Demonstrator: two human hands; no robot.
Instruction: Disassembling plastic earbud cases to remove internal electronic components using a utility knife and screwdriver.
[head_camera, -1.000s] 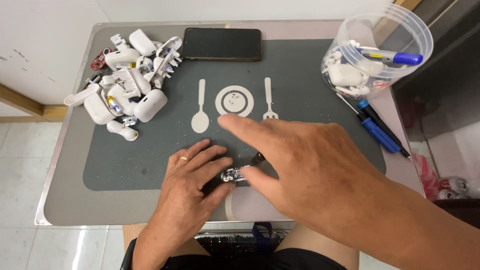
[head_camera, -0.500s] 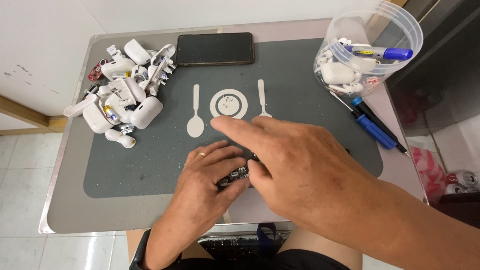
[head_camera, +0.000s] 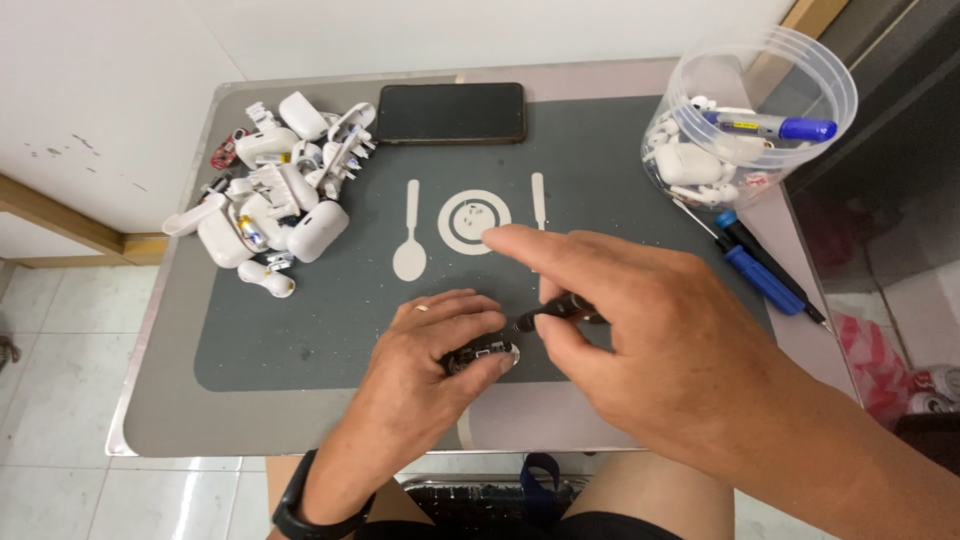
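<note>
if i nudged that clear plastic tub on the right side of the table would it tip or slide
The clear round plastic tub looks wide for its height, so it would probably slide rather than tip. The white earbud parts inside seem light, so it likely moves easily. The blue-capped marker lying across the top of them might shift or roll.

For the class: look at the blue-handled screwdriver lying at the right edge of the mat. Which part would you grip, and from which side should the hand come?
Grip the blue-handled screwdriver by its thick blue handle, probably from above with fingers across its width. It lies flat and diagonal on the grey mat, handle nearer the clear tub, thin shaft pointing toward the table's right edge. A second, dark-handled screwdriver lies close beside it, so a sideways approach looks cramped.
</note>
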